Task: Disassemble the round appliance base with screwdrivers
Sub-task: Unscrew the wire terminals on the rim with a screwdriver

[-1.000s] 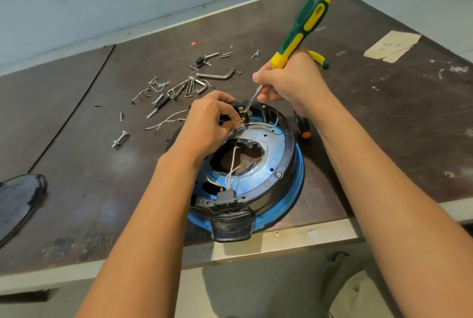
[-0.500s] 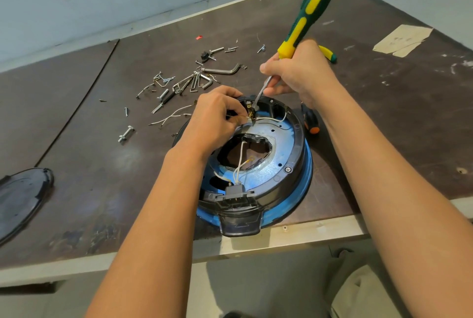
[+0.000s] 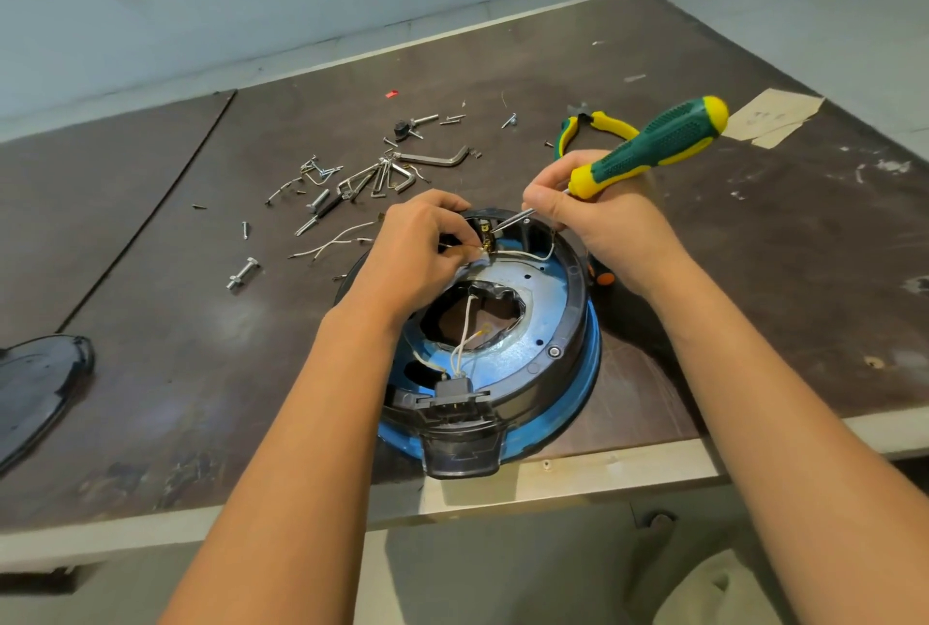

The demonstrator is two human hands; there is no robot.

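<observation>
The round appliance base (image 3: pixel 548 323), black with a blue rim and a torn middle opening, lies at the table's near edge. White wires (image 3: pixel 465 323) run from its black plug socket up through the opening. My right hand (image 3: pixel 598 227) grips a green and yellow screwdriver (image 3: pixel 653 147) low on the handle; its tip reaches a small brass terminal (image 3: pixel 485 240) at the base's far rim. My left hand (image 3: pixel 417 252) pinches a wire end right beside that terminal.
Loose screws, bolts and hex keys (image 3: pixel 377 177) are scattered behind the base, with cut white wires (image 3: pixel 332 242). Green and yellow pliers (image 3: pixel 588 127) lie at the back right. A second tool's orange tip (image 3: pixel 606 277) shows by my right wrist. A black cover (image 3: pixel 35 388) lies far left.
The screwdriver handle has tipped from steep to nearly level, pointing right. My view has shifted, uncovering the pliers. Both hands stay at the terminal.
</observation>
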